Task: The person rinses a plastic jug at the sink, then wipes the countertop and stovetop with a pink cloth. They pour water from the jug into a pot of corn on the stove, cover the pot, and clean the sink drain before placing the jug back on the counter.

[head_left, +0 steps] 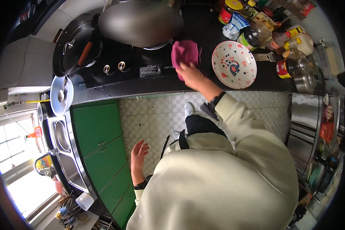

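My right hand [192,77] grips a magenta cloth [185,53] that lies on the black glass gas hob [103,80], near its right end. Just right of that hand stands a white bowl [233,61] printed with an elephant, stars and balloons. My left hand [139,156] hangs over the tiled floor beside my body, its fingers apart and nothing in it. Behind the cloth, a large round piece of cookware [141,24] covers a burner; its surface is blurred. Two control knobs [113,67] sit toward the hob's front left.
A black pan [61,61] with a glass lid fills the left burner. Jars and bottles [257,34] crowd the right end of the counter, beside a flat grater-like tool [264,57]. Left are a pale blue basin [54,96] holding a ladle, and a steel sink [72,166].
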Demonstrator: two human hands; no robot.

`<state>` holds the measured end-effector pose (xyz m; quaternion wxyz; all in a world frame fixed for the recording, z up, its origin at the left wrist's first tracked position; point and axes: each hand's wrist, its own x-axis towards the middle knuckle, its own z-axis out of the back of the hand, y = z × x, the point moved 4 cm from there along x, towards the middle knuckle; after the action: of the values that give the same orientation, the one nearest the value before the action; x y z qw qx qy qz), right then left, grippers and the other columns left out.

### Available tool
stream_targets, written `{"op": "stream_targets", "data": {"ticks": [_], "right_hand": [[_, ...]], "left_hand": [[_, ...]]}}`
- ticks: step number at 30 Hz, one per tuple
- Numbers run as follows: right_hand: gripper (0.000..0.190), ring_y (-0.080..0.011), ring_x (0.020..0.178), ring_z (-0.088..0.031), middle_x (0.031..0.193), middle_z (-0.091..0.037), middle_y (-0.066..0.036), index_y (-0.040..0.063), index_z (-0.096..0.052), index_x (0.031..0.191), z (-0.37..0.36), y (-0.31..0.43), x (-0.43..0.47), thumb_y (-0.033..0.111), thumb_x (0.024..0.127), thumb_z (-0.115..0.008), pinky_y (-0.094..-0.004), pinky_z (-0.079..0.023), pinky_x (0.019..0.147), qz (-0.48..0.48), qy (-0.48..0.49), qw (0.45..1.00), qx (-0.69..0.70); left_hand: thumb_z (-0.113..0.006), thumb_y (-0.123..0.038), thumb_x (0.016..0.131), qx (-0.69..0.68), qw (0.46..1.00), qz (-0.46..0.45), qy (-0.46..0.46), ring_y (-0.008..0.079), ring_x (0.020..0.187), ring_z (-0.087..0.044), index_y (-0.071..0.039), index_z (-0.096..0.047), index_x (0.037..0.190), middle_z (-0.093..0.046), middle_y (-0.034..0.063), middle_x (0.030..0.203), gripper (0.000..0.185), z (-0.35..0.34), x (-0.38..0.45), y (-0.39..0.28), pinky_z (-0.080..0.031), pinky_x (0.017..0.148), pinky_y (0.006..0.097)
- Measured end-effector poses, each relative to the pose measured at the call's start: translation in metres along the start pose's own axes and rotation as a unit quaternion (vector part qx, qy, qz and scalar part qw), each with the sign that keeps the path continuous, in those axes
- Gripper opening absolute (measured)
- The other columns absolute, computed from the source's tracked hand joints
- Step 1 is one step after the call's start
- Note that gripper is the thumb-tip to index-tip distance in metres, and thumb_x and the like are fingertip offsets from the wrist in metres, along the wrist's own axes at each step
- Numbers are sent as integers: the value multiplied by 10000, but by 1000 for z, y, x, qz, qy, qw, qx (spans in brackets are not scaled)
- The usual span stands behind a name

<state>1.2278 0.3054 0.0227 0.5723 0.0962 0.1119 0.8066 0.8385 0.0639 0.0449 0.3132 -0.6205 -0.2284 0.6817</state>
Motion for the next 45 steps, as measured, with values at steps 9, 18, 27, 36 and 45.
{"op": "stream_targets", "data": {"ticks": [9, 18, 27, 36, 45], "right_hand": [[252, -370, 866, -689, 919, -701, -226, 46, -728, 983, 65, 55, -78, 131, 770, -624, -397, -544, 790, -193, -62, 904, 377], [460, -362, 1172, -592, 1230, -630, -229, 53, -629, 1239, 144, -132, 67, 86, 781, -596, -400, -468, 1006, -237, -271, 917, 173], [880, -483, 1444, -185, 1594, -175, -214, 273, -222, 1555, 57, -216, 198, 398, 814, -679, -601, -252, 1126, -245, 57, 967, 43], [669, -492, 1423, -231, 1603, -111, -242, 146, -242, 1541, 40, -177, 144, 251, 946, -529, -589, -342, 1090, -405, 77, 911, 3], [442, -440, 1225, -469, 1426, -392, -317, -74, -476, 1321, 3, -49, 21, 136, 931, -466, -524, -468, 979, -284, -7, 953, -105]], "left_hand": [[-594, -221, 975, -31, 999, -27, 3, 181, 1002, -659, -25, -522, 1361, -663, 127, 1190, 439, 30, -28, 64, -523, 822, 304], [-624, -211, 936, -113, 979, 94, -140, 179, 938, -671, -10, -549, 1320, -689, 105, 1092, 440, 31, -86, 124, -530, 766, 307], [-612, -257, 970, -123, 970, 145, -148, 223, 1012, -665, -28, -525, 1342, -669, 134, 1165, 445, -20, -85, 104, -544, 830, 350], [-595, -240, 966, -110, 975, 136, -136, 234, 1039, -660, -14, -521, 1355, -665, 138, 1175, 456, -43, -78, 98, -531, 861, 351], [-598, -237, 970, -121, 983, 57, -126, 223, 1038, -654, -20, -514, 1361, -660, 131, 1182, 455, -19, -91, 138, -528, 855, 349]]}}
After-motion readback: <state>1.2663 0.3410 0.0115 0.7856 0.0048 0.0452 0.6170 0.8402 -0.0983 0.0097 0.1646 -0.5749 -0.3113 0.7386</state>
